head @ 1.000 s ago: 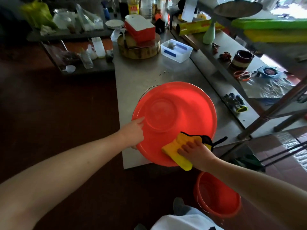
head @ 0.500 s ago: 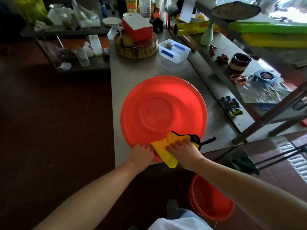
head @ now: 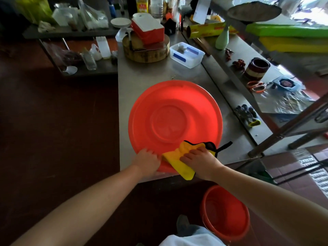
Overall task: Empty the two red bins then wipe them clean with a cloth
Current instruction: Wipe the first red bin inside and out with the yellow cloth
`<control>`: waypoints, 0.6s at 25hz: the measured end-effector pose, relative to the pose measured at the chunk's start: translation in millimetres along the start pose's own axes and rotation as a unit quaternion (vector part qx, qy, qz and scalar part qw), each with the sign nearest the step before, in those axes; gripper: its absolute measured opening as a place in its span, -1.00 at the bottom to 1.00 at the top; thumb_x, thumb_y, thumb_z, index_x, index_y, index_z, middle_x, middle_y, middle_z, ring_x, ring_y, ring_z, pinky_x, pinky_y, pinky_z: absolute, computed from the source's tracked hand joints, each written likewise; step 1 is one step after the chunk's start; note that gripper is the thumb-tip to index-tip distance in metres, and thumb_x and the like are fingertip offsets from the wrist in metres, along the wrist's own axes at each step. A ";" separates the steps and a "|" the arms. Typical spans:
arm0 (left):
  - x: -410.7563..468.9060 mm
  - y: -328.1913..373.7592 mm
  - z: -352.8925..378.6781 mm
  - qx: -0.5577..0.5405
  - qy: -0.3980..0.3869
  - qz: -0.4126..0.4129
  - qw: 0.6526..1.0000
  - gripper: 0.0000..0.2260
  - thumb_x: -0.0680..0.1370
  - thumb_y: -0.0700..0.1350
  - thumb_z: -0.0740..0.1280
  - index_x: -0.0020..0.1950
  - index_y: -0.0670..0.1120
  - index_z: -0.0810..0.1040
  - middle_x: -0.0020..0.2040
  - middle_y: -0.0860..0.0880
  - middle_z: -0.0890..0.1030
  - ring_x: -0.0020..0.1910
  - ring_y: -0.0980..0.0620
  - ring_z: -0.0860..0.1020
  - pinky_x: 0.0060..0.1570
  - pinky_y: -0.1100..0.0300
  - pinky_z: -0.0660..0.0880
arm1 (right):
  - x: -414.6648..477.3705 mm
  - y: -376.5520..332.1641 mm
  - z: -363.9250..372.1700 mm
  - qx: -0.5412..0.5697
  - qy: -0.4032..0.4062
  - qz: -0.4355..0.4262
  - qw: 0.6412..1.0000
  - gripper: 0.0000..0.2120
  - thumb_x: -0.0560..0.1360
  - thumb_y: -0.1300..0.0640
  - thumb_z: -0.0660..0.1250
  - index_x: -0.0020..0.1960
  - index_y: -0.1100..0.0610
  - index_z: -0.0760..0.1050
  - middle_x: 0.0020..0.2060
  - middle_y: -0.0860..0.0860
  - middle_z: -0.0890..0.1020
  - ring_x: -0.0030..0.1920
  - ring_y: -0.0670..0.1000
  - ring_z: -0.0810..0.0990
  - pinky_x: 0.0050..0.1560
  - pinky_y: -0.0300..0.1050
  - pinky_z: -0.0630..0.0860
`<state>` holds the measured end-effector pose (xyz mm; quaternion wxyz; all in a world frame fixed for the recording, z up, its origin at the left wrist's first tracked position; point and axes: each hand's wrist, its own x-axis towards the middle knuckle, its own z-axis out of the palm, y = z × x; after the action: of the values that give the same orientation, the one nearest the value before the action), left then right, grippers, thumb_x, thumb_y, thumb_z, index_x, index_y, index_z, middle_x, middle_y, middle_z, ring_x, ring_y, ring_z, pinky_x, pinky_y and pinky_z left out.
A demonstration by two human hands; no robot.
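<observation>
Upside down on table (head: pixel 142 82), red bin (head: pixel 174 110), base up — left hand (head: pixel 147 160) grips rim, flat right hand (head: pixel 200 160) presses cloth (head: pixel 177 156).

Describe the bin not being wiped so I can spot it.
Start at the steel table, where a yellow cloth rests on one red bin. Off the table's near edge, on the floor, stands the other red bin: upright, nothing touching it.

Working kitchen: stainless steel surface (head: pixel 142 82), thick round chopping block (head: pixel 145 54), stacked plates (head: pixel 120 23), oil bottle (head: pixel 142 5), cling film roll (head: pixel 209 30).
</observation>
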<state>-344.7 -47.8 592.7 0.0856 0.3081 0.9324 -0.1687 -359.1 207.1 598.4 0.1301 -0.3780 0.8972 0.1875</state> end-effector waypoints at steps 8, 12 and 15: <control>11.3 36.9 0.1 0.034 -0.007 0.037 0.999 -0.38 0.53 0.39 0.17 0.07 -0.16 0.58 -0.01 -0.15 0.65 -0.04 -0.13 0.60 0.04 0.04 0.42 | 28.6 22.8 -19.1 0.198 -0.400 0.040 0.894 0.31 -0.02 -0.78 0.19 0.56 -0.37 -0.30 0.63 -0.07 -0.26 0.62 0.21 -0.25 0.52 0.39 -0.11; 8.3 42.0 -2.7 0.061 -0.016 0.050 0.997 -0.42 0.51 0.41 0.19 -0.06 -0.11 0.63 -0.13 -0.08 0.66 -0.17 -0.08 0.61 -0.06 0.08 0.52 | 45.8 29.6 -6.0 0.258 -0.424 0.042 0.867 0.21 0.05 -0.80 0.06 0.58 -0.37 -0.21 0.63 -0.11 -0.19 0.63 0.16 -0.20 0.53 0.33 -0.13; 10.2 46.3 -5.2 0.074 -0.022 0.042 0.996 -0.43 0.49 0.40 0.24 -0.14 -0.10 0.66 -0.19 -0.08 0.67 -0.19 -0.09 0.62 -0.06 0.06 0.55 | 60.6 23.4 17.7 0.246 -0.345 0.035 0.905 -0.32 0.62 -0.39 -0.06 0.65 -0.16 -0.06 0.64 -0.08 -0.02 0.63 0.17 -0.07 0.54 0.23 -0.07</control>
<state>-325.2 -5.4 582.6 0.0899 0.3489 0.9014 -0.2403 -415.7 191.7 565.3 0.5141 -0.2135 0.8265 0.0839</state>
